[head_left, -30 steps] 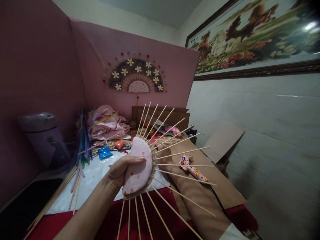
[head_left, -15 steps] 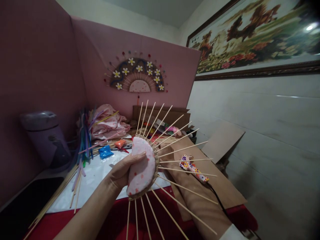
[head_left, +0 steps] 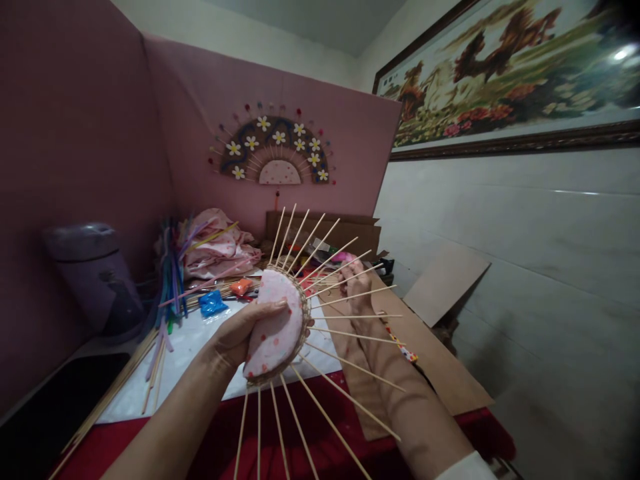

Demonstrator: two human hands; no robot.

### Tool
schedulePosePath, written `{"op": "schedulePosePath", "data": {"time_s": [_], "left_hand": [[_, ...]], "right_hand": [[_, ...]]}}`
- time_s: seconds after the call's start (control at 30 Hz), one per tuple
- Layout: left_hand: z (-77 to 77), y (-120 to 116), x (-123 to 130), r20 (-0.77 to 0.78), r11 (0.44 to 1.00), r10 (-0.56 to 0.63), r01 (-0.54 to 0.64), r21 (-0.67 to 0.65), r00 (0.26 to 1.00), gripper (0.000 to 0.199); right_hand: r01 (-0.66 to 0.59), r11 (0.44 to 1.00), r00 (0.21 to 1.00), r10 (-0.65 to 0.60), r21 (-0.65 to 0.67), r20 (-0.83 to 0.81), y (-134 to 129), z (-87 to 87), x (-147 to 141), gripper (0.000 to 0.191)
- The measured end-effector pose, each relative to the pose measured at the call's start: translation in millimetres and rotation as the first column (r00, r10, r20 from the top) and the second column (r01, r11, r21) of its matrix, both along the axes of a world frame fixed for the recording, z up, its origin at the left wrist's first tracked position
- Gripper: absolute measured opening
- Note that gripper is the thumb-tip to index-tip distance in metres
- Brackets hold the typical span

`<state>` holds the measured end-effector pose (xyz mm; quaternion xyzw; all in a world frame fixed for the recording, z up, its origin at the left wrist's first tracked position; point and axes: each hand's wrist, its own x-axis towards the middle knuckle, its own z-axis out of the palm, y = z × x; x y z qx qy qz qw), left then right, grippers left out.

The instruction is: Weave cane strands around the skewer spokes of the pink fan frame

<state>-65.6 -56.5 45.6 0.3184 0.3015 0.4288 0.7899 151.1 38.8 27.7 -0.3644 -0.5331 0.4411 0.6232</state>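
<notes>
My left hand (head_left: 250, 327) grips a half-round pad (head_left: 275, 327) covered in pale pink dotted cloth, thumb on its face and fingers behind. Braided cord edges the curve of the pad, and several thin wooden sticks (head_left: 357, 335) fan out from it to the right, up and down. Behind the upper sticks, my right hand (head_left: 356, 277) reaches over the far part of the table, its fingers bent beside a bright pink item (head_left: 343, 257). Sticks partly cover those fingers, so whether they hold anything is unclear.
A finished flowered fan (head_left: 279, 150) hangs on the pink panel. Left stand a purple tumbler (head_left: 107, 287) and colourful pipe cleaners (head_left: 173, 267). Blue (head_left: 213, 303) and orange (head_left: 241, 287) packets lie on white paper. Cardboard (head_left: 445, 360) and a flower-patterned tool (head_left: 407, 353) are at right.
My right hand has moved out from behind the pad, up and to the right, toward the bright pink item. The pad in my left hand has shifted slightly left and down.
</notes>
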Motion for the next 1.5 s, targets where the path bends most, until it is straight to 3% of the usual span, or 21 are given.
{"op": "schedulePosePath", "data": {"time_s": [0.17,0.3,0.43,0.67,0.9,1.27,1.5], "left_hand": [[-0.3,10,-6,-0.099,0.99,0.134,-0.138,-0.036,0.986,0.015],[-2.4,16,-10,-0.097,0.986,0.158,-0.163,-0.046,0.983,0.016],[-2.2,18,-11,-0.136,0.977,0.195,-0.205,-0.06,0.971,0.014],[0.1,18,-14,-0.155,0.979,0.19,-0.199,-0.041,0.969,0.015],[-0.4,15,-16,-0.184,0.994,0.078,-0.089,-0.056,0.98,0.017],[0.4,18,-17,-0.212,0.983,0.13,-0.154,-0.099,0.969,0.011],[1.5,14,-14,-0.19,0.991,0.077,-0.097,-0.096,0.979,0.017]], "right_hand": [[0.009,0.997,0.972,0.009,0.077,-0.233,6,6.3,20,0.036],[-0.119,0.982,0.843,0.177,0.146,-0.508,2,10.1,27,0.039],[-0.165,0.975,0.781,0.222,0.15,-0.584,-3,13.2,25,0.041],[-0.033,0.998,0.86,0.059,0.061,-0.507,5,9.9,23,0.039],[0.056,0.997,0.884,-0.03,0.043,-0.466,15,0.2,23,0.032],[0.052,0.997,0.9,-0.024,0.052,-0.435,11,4.7,23,0.034],[0.079,0.997,0.922,-0.068,0.013,-0.382,11,2.5,22,0.032]]}}
